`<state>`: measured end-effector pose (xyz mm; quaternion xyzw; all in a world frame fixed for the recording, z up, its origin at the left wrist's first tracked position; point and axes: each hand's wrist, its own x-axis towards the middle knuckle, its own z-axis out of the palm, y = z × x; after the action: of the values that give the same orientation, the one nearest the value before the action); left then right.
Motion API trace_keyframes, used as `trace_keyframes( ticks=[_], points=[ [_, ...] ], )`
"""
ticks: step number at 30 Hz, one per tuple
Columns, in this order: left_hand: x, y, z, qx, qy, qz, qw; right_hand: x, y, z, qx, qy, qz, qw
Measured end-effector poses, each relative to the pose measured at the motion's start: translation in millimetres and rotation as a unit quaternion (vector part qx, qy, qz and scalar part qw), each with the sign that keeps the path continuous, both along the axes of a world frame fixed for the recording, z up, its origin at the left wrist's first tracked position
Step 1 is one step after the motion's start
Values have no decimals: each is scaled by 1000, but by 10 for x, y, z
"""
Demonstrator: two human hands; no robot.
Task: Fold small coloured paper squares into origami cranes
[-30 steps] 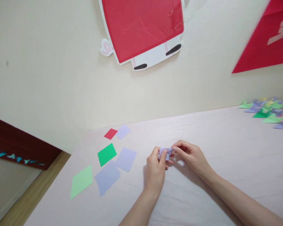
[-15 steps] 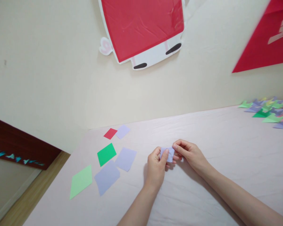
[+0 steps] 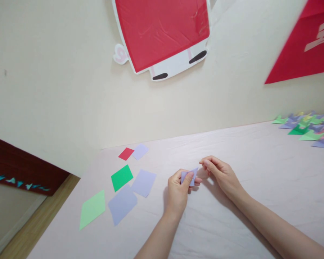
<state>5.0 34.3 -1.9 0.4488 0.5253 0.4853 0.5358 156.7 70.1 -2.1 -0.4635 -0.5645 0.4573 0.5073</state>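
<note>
Head view: left hand (image 3: 177,190) pinches one purple paper (image 3: 184,176); right hand (image 3: 221,176) just beside, grip unclear — six flat sheets (image 3: 120,182) lower left, crowded folded pieces (image 3: 311,135) far right.

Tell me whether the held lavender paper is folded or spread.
Folded: the lavender paper in the left hand shows a pointed flap.
</note>
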Motion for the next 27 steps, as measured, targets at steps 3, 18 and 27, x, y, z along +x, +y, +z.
trace_keyframes(
  ticks=[3, 18, 27],
  points=[
    [-15, -7, -49, 12, 20, -19, 1000, -49, -34, 9, -10, -4, 75, 997],
    [-126, 37, 45, 2, -62, -177, 982, -33, 6, -11, -72, -24, 85, 994],
    [-244, 16, 116, 89, 180, -114, 973, 23, 61, -15, -31, -52, 60, 996]
  ],
)
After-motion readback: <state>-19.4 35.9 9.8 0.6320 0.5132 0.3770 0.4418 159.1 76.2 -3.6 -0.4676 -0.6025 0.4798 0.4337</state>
